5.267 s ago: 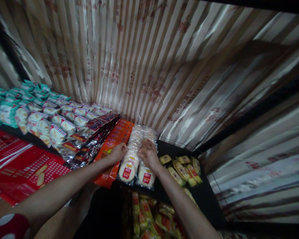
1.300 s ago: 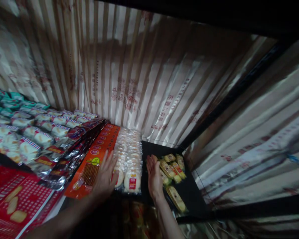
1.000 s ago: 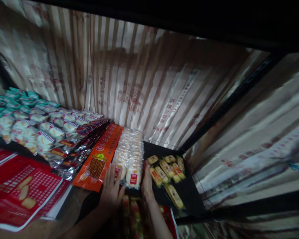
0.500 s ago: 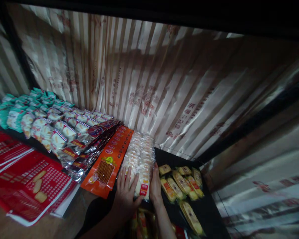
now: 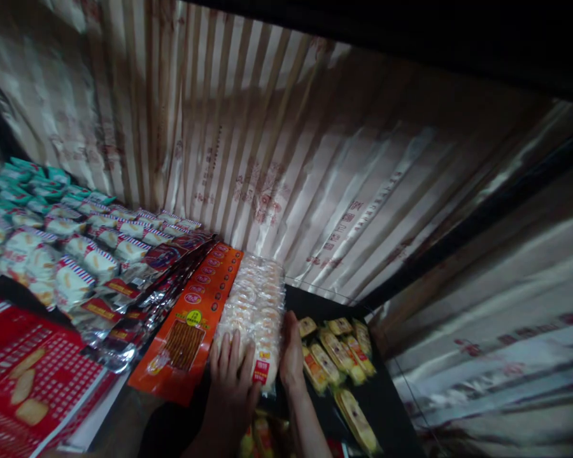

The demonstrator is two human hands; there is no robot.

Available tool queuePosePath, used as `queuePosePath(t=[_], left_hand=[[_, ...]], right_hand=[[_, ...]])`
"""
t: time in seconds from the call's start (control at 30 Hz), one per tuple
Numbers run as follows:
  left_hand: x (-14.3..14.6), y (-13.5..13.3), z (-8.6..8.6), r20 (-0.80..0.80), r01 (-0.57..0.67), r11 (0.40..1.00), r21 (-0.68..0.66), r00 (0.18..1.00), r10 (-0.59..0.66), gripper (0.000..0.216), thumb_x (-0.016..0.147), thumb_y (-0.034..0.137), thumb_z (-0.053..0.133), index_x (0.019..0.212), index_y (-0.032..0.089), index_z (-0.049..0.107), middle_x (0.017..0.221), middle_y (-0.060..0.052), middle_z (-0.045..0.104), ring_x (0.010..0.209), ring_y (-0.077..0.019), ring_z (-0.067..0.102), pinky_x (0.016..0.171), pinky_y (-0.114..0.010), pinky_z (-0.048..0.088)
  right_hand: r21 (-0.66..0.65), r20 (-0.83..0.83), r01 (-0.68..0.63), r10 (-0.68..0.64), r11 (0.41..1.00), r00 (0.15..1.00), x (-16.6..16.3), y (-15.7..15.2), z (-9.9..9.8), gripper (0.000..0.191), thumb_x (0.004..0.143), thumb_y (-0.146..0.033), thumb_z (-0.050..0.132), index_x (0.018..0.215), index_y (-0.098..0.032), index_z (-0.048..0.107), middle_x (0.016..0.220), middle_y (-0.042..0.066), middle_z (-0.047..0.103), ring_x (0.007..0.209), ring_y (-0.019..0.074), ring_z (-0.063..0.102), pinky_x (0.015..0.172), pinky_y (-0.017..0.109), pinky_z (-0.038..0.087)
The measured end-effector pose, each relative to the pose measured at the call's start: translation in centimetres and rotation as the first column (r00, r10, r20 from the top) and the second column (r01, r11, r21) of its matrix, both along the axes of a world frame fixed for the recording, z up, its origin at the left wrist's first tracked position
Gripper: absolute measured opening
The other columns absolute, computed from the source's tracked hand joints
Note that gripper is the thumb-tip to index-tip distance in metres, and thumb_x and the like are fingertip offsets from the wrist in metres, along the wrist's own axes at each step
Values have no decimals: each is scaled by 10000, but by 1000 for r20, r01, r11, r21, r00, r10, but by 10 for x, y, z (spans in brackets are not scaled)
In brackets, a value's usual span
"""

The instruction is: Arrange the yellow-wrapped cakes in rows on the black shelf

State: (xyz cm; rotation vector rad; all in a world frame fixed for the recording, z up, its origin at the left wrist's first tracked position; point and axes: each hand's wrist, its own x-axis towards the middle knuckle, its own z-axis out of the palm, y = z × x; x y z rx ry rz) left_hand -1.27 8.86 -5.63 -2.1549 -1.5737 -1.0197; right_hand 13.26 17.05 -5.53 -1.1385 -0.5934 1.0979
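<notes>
Two rows of clear packets of round white rice crackers (image 5: 260, 305) lie on a dark shelf (image 5: 386, 401). My left hand (image 5: 230, 375) lies flat on the front packets, fingers spread. My right hand (image 5: 291, 359) presses edge-on against the right side of the same rows, fingers straight and together. Neither hand grips a packet.
Orange snack packs (image 5: 191, 318) lie left of the crackers, then dark foil packs (image 5: 148, 286), striped white packets (image 5: 86, 254) and teal packets (image 5: 28, 184). Small yellow packets (image 5: 339, 353) lie right. Red boxes (image 5: 23, 381) sit at front left. A striped curtain (image 5: 277, 152) hangs behind.
Both hands came back to the front end of the cracker rows and settled on them, the left on top, the right at the side. The view shifted slightly.
</notes>
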Motion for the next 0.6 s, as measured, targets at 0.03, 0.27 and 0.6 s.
queuePosePath(t=[0.03,0.27,0.6], left_hand=[[1,0,1,-2,-1,1000,8,1000,1,511,804,365,538,1271,163,494,1367,-156,438,1351,-355,207,1071,-534,183],[10,6,-7,7,95,986,139,995,-97,478,770,438,548,1191,211,562,1302,-119,514,1357,-313,214,1114,-488,101],[22,21,-38,89,12,997,79,996,-19,568,698,486,599,1218,262,552,1263,-113,552,1371,-347,161,1104,-547,114]], right_hand=[[-13,-33,18,-18,1000,999,2,6,7,771,762,-651,426,1396,-234,288,1484,22,267,1358,187,251,1120,388,195],[7,17,-48,48,999,999,28,73,28,570,658,-665,423,1136,-392,569,1442,-40,338,1359,199,241,1116,397,171],[-34,-35,-51,50,998,998,35,128,13,463,680,-653,337,944,-412,632,1329,-101,499,1322,191,332,1058,349,283]])
